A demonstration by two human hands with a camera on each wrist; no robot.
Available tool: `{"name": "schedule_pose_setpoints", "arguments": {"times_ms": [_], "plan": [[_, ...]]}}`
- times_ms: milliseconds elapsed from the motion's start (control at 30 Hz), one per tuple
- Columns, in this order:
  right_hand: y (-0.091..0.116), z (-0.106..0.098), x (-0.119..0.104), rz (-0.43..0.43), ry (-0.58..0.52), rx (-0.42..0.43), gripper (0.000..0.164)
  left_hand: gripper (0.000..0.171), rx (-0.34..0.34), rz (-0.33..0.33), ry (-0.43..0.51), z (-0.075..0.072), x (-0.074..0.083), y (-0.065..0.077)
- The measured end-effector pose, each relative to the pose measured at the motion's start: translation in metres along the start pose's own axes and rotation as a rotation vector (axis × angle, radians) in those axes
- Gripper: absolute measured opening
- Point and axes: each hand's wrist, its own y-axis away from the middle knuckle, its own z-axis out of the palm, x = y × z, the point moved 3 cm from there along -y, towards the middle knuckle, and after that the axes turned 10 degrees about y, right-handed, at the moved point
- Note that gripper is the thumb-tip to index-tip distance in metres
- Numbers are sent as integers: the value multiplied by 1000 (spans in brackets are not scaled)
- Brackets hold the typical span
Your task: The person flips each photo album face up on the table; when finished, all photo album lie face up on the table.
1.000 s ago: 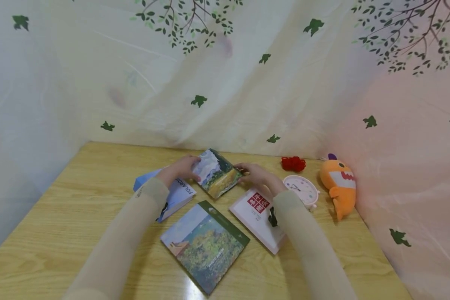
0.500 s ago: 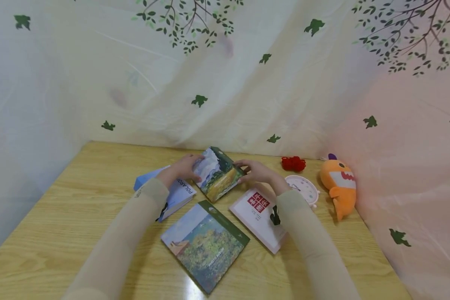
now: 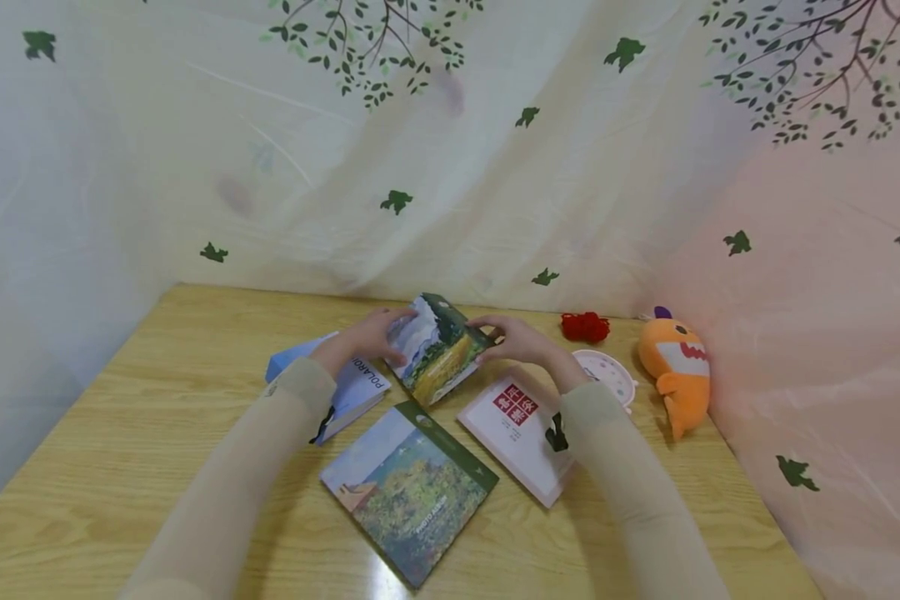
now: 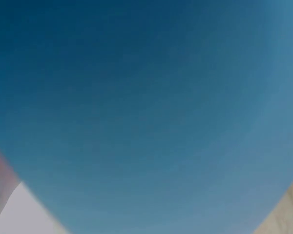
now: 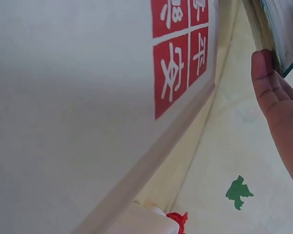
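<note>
In the head view, a book with a painted landscape cover (image 3: 442, 354) is held tilted at the back middle of the table. My left hand (image 3: 369, 337) grips its left edge, over a blue and white book marked POLAROID (image 3: 360, 387). The fingers and thumb of my right hand (image 3: 523, 343) pinch the opposite edge. The right wrist view has this hand (image 5: 285, 109) at the book's corner (image 5: 278, 29), where pale page edges show. A photo album (image 3: 412, 492) lies in front, and a white book with red characters (image 3: 513, 437) lies under my right forearm.
A blurred blue surface (image 4: 146, 117) fills most of the left wrist view. Toward the right stand a pink round clock (image 3: 607, 371), partly behind my right sleeve, a red yarn bundle (image 3: 585, 327) and an orange shark plush (image 3: 675, 375). A leaf-patterned cloth (image 3: 307, 225) hangs behind the table.
The landscape book has come up a little and tilted more. My right hand has shifted slightly right with its edge, while my left hand keeps nearly the same place.
</note>
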Motion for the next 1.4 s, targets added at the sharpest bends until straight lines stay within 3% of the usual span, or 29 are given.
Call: {"name": "schedule_pose_setpoints", "arguments": {"times_ms": [367,600,967,1400], "plan": [[4,-8,-7,-29,-106,29,61,96,71,108,30,-5,11,-2],[7,-12,-15,-73,-103,84,60,92,115,152,49,-13,20,1],[11,-16,-36,-158,-46,147,58,83,211,175,75,-27,29,4],[17,-23,-66,-271,-66,192,56,76,289,126,151,-39,37,3]]}}
